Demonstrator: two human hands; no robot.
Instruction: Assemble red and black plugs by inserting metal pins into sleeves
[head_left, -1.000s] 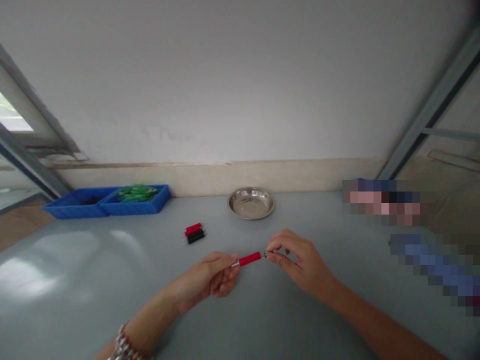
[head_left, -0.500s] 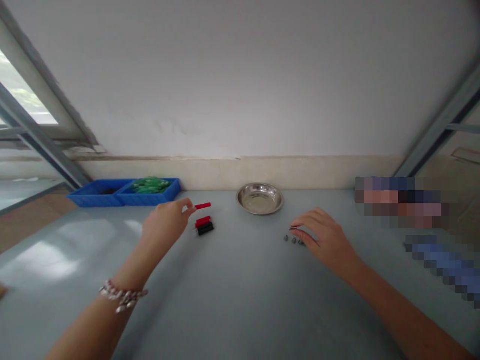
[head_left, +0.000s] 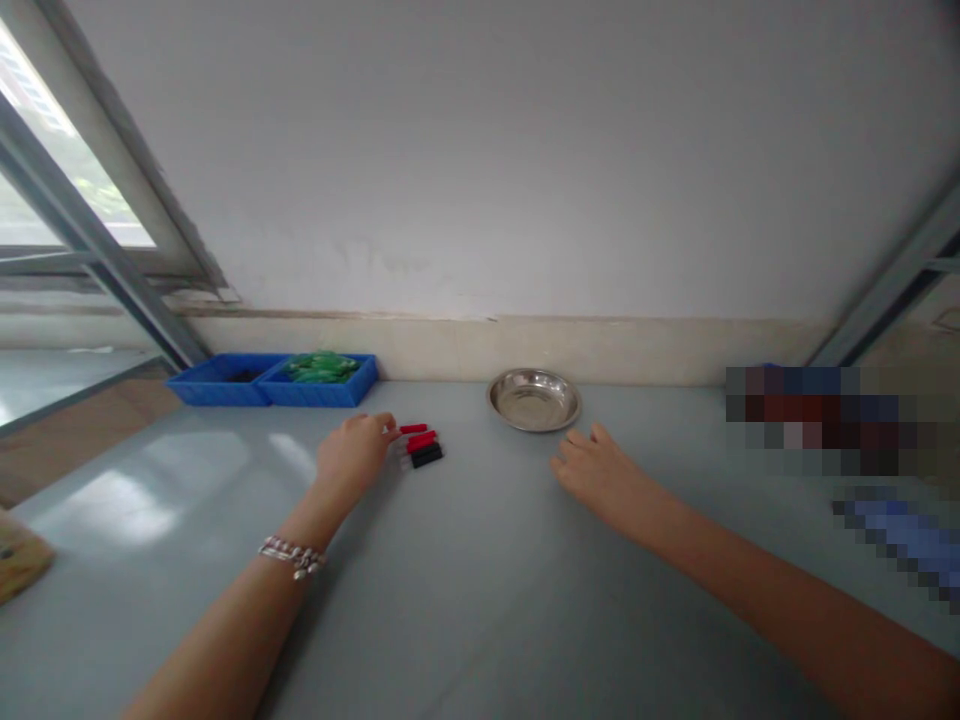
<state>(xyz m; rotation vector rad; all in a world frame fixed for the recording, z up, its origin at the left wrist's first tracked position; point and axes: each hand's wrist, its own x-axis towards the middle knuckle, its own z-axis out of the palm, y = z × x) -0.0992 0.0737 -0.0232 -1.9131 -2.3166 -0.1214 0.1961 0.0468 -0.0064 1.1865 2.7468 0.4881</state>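
Note:
My left hand [head_left: 355, 452] pinches the near end of a slim red cylinder [head_left: 413, 429] at table height. Just in front of it lie another red cylinder [head_left: 421, 439] and black cylinders [head_left: 427, 455], side by side, with pale or clear ends. My right hand [head_left: 600, 480] is low over the table with its fingers curled down, and what they hold, if anything, is hidden. The small grey metal pieces seen earlier in that spot are covered by this hand. A round steel dish [head_left: 534, 424] stands just beyond my right fingertips.
Two blue trays [head_left: 315, 397] stand against the wall at the back left; green pieces [head_left: 322, 367] fill one, dark ones lie in the other. A wooden-looking object [head_left: 22, 560] is at the left edge. Blurred-out items [head_left: 817, 410] lie on the right of the grey table [head_left: 450, 590].
My left hand has lowered the red cylinder beside the others. My right hand has shifted left over the small grey pieces, hiding them. The whole view has slid slightly.

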